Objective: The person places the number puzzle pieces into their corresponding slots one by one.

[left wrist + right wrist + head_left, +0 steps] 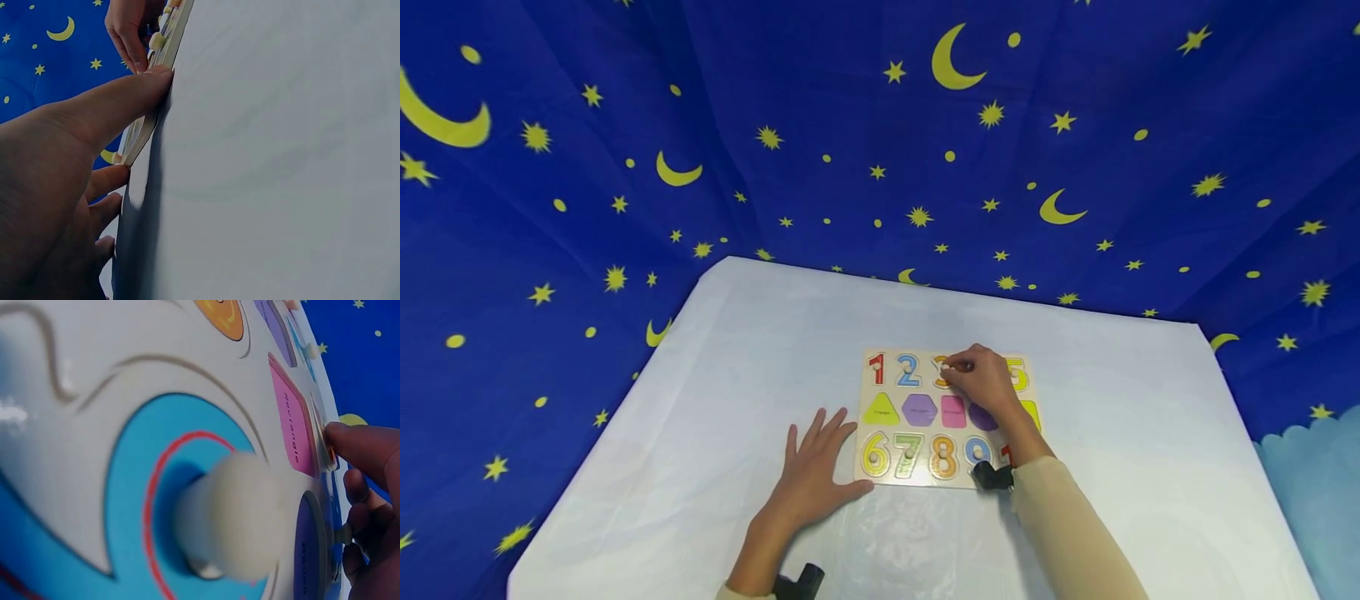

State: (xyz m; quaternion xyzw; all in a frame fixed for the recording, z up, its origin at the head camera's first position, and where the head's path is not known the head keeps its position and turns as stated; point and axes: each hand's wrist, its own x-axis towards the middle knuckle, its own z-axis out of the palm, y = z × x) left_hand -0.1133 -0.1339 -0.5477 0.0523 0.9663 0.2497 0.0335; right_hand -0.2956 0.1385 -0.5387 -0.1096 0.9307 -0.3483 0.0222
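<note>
A wooden number puzzle board (868,390) lies on the white table, with knobbed digits in its top and bottom rows and coloured shapes between them. My right hand (987,379) reaches over the top row, thumb and forefinger pinching the knob of the orange number 3 (939,382). That hand and wrist cover the 4 and part of the 10. My left hand (812,477) is spread flat by the board's left side, its thumb at the lower left corner. In the left wrist view, the left thumb (119,103) lies over the board's edge.
The blue number 9 (134,462) with its pale knob fills the near part of the right wrist view. White sheeting (760,350) covers the table around the board. A blue curtain (850,100) with yellow moons and stars hangs behind and at the sides.
</note>
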